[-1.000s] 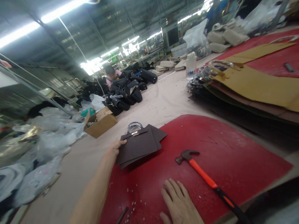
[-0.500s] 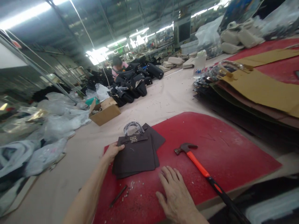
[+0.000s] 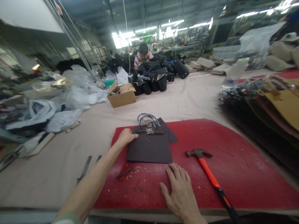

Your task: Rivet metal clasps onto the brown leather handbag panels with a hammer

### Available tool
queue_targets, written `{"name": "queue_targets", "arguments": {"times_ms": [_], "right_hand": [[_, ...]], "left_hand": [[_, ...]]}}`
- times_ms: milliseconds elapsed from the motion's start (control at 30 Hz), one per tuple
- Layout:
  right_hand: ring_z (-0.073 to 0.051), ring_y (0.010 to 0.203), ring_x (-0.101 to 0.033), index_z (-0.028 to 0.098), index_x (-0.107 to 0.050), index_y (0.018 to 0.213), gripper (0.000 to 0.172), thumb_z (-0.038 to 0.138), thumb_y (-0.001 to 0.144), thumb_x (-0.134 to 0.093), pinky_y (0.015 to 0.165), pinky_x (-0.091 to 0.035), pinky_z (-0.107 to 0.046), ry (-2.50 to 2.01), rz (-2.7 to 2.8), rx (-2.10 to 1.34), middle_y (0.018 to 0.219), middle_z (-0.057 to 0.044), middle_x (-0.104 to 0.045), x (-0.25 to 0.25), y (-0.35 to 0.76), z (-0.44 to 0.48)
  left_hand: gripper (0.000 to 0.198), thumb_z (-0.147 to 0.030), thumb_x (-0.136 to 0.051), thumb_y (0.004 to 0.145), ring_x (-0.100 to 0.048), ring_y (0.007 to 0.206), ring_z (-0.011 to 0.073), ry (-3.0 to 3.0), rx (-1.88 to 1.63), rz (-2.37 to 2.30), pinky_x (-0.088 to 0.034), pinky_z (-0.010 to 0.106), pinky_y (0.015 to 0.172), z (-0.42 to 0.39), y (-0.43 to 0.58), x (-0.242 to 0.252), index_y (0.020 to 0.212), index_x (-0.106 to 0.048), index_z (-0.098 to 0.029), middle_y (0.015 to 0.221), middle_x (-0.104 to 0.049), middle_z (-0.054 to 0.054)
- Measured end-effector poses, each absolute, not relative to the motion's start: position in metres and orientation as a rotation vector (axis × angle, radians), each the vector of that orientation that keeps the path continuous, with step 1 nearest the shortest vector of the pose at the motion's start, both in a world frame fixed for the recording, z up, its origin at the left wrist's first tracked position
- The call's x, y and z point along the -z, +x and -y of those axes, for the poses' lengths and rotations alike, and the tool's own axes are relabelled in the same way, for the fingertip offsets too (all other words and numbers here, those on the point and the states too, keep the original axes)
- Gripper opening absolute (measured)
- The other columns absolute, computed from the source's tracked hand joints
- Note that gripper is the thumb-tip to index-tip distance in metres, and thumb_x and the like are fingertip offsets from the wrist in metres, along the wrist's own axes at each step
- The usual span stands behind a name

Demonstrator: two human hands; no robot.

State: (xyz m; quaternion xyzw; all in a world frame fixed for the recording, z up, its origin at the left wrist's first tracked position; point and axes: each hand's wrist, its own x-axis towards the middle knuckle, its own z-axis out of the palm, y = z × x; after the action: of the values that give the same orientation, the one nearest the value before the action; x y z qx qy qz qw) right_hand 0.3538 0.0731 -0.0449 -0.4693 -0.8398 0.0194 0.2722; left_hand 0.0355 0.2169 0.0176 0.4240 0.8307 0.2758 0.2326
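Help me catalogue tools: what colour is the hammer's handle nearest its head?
Orange-red handle, head view.

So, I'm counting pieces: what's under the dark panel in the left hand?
Under the top panel, another dark panel juts out at upper right, over the red board. Whether more pieces lie beneath is covered up and can't be told.

Before you, the board [image 3: 233, 189] is red; on it you see plain dark grey-brown panels [image 3: 149, 151] with gold-coloured clasps [image 3: 149, 131], and a hammer [image 3: 209, 172] whose handle is orange and black. Beyond the board are black bags [image 3: 159, 74] and a tan cardboard box [image 3: 123, 97]; to the board's right is a mustard-yellow panel [image 3: 286, 101].
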Motion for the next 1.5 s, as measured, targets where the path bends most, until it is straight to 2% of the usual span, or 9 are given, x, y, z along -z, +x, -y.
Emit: {"name": "queue_targets", "arguments": {"times_ms": [100, 200, 333, 600, 733, 933, 1200, 1367, 1500], "right_hand": [[-0.034, 0.122, -0.052, 0.016, -0.058, 0.127, 0.042, 0.031, 0.088, -0.062, 0.104, -0.042, -0.054, -1.232, 2.251, -0.045, 0.132, -0.015, -0.059, 0.046, 0.354, -0.075], [-0.034, 0.119, -0.053, 0.016, -0.057, 0.125, 0.039, 0.029, 0.088, -0.062, 0.102, -0.045, -0.054, -1.207, 2.213, -0.056, 0.128, -0.015, -0.06, 0.048, 0.355, -0.076], [-0.032, 0.115, -0.055, 0.015, -0.054, 0.126, 0.037, 0.029, 0.092, -0.059, 0.097, -0.05, -0.054, -1.19, 2.087, -0.082, 0.124, -0.017, -0.06, 0.052, 0.356, -0.074], [-0.03, 0.119, -0.056, 0.019, -0.052, 0.132, 0.037, 0.022, 0.095, -0.055, 0.099, -0.05, -0.053, -1.02, 1.803, -0.16, 0.125, -0.016, -0.059, 0.049, 0.362, -0.07], [-0.029, 0.117, -0.058, 0.018, -0.057, 0.125, 0.029, 0.026, 0.098, -0.051, 0.098, -0.05, -0.053, -1.07, 1.685, -0.198, 0.122, -0.016, -0.062, 0.044, 0.374, -0.065], [-0.029, 0.11, -0.063, 0.02, -0.064, 0.115, 0.025, 0.032, 0.097, -0.053, 0.096, -0.049, -0.05, -1.18, 2.038, -0.224, 0.115, -0.012, -0.069, 0.028, 0.406, -0.046], [-0.034, 0.124, -0.054, 0.015, -0.063, 0.124, 0.035, 0.024, 0.093, -0.053, 0.103, -0.044, -0.055, -1.252, 2.299, -0.175, 0.136, -0.017, -0.061, 0.018, 0.397, -0.016], [-0.037, 0.135, -0.047, 0.014, -0.062, 0.13, 0.039, 0.02, 0.092, -0.053, 0.11, -0.036, -0.062, -1.258, 2.421, -0.193, 0.145, -0.019, -0.055, 0.023, 0.373, 0.019], [-0.028, 0.122, -0.059, 0.02, -0.066, 0.117, 0.028, 0.017, 0.092, -0.053, 0.11, -0.041, -0.053, -0.961, 2.354, -0.424, 0.126, -0.012, -0.068, 0.025, 0.369, 0.038]], "left_hand": [[0.026, -0.026, -0.081, 0.061, -0.056, 0.066, 0.019, 1.2, -0.852, -2.24, -0.036, 0.026, 0.06, -0.212, 0.04, -0.023, 0.061, -0.056, -0.019, 0.057, -0.056, -0.001], [0.023, -0.028, -0.074, 0.065, -0.05, 0.061, 0.0146, 1.237, -0.963, -2.206, -0.032, 0.024, 0.057, -0.206, 0.047, -0.03, 0.062, -0.054, -0.019, 0.059, -0.055, -0.003], [0.024, -0.037, -0.069, 0.068, -0.054, 0.06, 0.0146, 1.175, -1.243, -2.007, -0.038, 0.024, 0.056, -0.193, 0.059, -0.034, 0.074, -0.055, -0.019, 0.064, -0.059, -0.002], [0.051, -0.038, -0.076, 0.055, -0.061, 0.058, 0.0147, 0.801, -1.67, -1.578, -0.047, 0.024, 0.057, -0.116, 0.09, -0.034, 0.096, -0.054, -0.018, 0.069, -0.065, -0.002], [0.054, -0.037, -0.079, 0.054, -0.059, 0.058, 0.0129, 0.621, -1.685, -1.558, -0.048, 0.024, 0.059, -0.062, 0.113, -0.015, 0.096, -0.053, -0.017, 0.068, -0.065, -0.002], [0.047, -0.037, -0.076, 0.063, -0.064, 0.064, 0.0153, 0.617, -1.62, -1.558, -0.05, 0.026, 0.063, 0.002, 0.145, 0.024, 0.099, -0.054, -0.017, 0.075, -0.069, 0.001], [0.019, -0.024, -0.062, 0.079, -0.069, 0.076, 0.0205, 0.916, -1.409, -1.893, -0.053, 0.031, 0.072, 0.021, 0.17, 0.025, 0.097, -0.057, -0.017, 0.081, -0.07, 0.006], [0.016, -0.017, -0.056, 0.086, -0.066, 0.091, 0.0253, 1.334, -1.216, -2.229, -0.053, 0.039, 0.082, 0.033, 0.175, 0.027, 0.102, -0.058, -0.019, 0.098, -0.066, 0.01], [0.014, -0.013, -0.055, 0.087, -0.06, 0.109, 0.03, 1.681, -1.116, -2.291, -0.05, 0.045, 0.095, 0.043, 0.173, 0.032, 0.099, -0.06, -0.019, 0.11, -0.064, 0.011]]}}
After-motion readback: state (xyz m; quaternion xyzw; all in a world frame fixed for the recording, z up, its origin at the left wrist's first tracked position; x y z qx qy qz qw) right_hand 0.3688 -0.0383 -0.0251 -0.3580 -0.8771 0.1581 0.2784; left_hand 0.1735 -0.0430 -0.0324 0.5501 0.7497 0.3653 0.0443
